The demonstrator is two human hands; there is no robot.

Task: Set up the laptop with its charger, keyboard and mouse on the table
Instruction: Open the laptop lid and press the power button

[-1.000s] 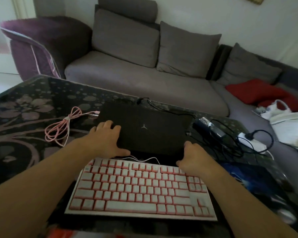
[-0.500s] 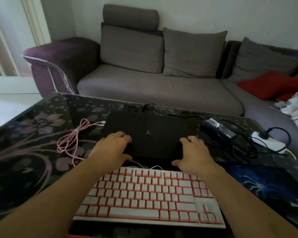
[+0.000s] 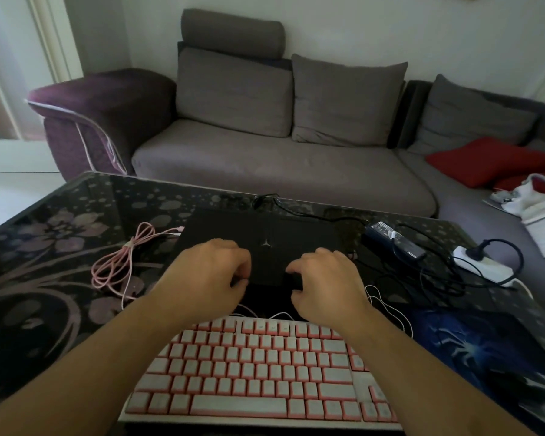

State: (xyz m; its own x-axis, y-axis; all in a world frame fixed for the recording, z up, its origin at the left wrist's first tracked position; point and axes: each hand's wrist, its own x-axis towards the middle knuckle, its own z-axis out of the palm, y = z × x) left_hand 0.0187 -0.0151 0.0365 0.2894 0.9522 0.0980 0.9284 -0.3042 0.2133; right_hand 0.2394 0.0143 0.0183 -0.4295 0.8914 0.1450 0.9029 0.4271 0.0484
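Observation:
A closed black laptop [image 3: 265,228] lies flat on the dark floral glass table [image 3: 44,247]. My left hand [image 3: 211,272] and my right hand [image 3: 328,278] both rest on the near part of its lid, fingers curled over the front edge and thumbs at the edge. A white and pink keyboard [image 3: 265,372] sits just in front of the laptop, under my forearms. The black charger brick [image 3: 394,242] lies to the laptop's right, with its cable running round the back of the laptop. No mouse is in view.
A coiled pink cable [image 3: 123,265] lies left of the laptop. A white power strip [image 3: 482,265] with a black plug and tangled cables sits at the right edge. A blue and black mouse pad [image 3: 472,347] is right of the keyboard. A grey sofa [image 3: 265,165] stands behind the table.
Both hands have slid from the laptop's near corners toward the middle of its front edge and curled their fingers. The laptop stays flat and closed.

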